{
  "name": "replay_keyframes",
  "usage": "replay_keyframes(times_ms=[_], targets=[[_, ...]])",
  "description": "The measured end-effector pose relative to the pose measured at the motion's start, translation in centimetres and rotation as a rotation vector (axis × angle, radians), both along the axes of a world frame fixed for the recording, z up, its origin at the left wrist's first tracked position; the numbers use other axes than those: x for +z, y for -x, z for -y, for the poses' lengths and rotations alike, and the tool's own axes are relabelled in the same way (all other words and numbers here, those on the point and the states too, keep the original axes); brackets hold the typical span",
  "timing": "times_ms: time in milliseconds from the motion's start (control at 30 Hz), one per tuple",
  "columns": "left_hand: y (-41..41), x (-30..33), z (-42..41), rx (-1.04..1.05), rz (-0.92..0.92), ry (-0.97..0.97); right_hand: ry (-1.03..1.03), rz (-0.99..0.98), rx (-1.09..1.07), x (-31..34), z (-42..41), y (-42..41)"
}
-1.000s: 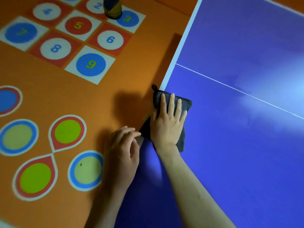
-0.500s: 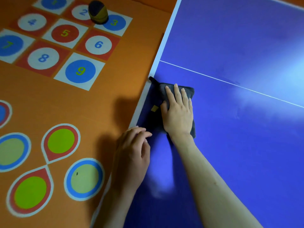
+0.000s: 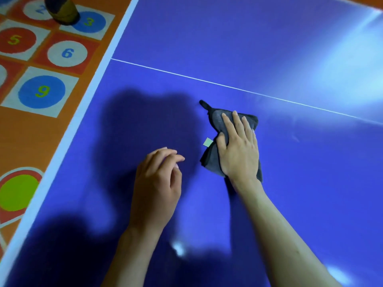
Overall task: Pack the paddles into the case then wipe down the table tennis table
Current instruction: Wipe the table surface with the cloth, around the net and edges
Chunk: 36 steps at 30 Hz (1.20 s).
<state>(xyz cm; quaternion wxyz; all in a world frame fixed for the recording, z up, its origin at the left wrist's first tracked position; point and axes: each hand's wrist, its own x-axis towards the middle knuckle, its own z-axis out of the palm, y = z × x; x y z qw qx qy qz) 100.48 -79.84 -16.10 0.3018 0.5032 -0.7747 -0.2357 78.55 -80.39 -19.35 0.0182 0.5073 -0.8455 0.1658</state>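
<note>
The grey cloth (image 3: 230, 141) has travelled from the white left edge line (image 3: 83, 112) of the blue bench (image 3: 310, 193) inward toward the middle of this half, and now lies just short of the thin white centre line (image 3: 228, 87). Judged from this, the wiping stage is under way and the strip by the edge has already been covered; the paddles and their case are not in view, so the packing cannot be confirmed.

The right hand (image 3: 238, 148) lies palm down on the cloth, its fingers (image 3: 230, 127) straight, slightly spread and pointing toward 12 o'clock, pressing the fabric flat to the surface. The forearm runs back toward 5 o'clock. A small pale label (image 3: 207, 142) projects from the cloth at its 9 o'clock side, and a dark loop (image 3: 204, 105) at its 11 o'clock corner.

The left hand (image 3: 157, 183) sits at 8 o'clock of the cloth, apart from it, fingers loosely curled and holding nothing. Whether it touches the surface cannot be told.

On the orange floor mat (image 3: 31, 137) at 10 o'clock, a dark cylindrical object (image 3: 61, 9) stands beside numbered square 3.
</note>
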Motion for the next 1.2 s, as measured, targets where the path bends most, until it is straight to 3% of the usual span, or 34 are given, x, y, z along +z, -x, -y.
replay_keyframes(times_ms=[467, 633, 1000, 1200], targets=[[16.2, -0.3, -5.6, -0.087, 0.079, 0.043, -0.01, 0.028, -0.109, 0.1, -12.9, 18.9], [19.5, 0.0, -7.1, -0.132, 0.092, 0.054, -0.009, 0.019, -0.121, 0.0, -15.5, 22.0], [18.2, -0.8, -4.6, -0.071, 0.133, 0.058, -0.068, 0.069, -0.161, 0.8, -7.9, 29.4], [14.5, -0.4, -1.6, -0.009, 0.134, 0.057, -0.097, 0.074, -0.239, 0.7, -4.1, 26.4]])
